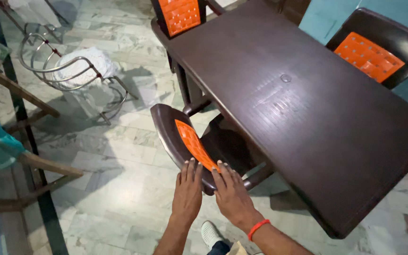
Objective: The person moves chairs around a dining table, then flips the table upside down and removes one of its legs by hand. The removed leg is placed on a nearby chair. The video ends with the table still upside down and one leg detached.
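A: Entry on packages, labels, signs and screens in the head view. Anything to log?

B: None observed. No box, bag, wrapper or carton, near or far, left or right.

A: Labels or stickers on any surface?

B: None that can be told at this sharpness.

A: Signs or screens along the far edge?

B: None in view.

A: Logged: no packages, labels, signs or screens in this frame.
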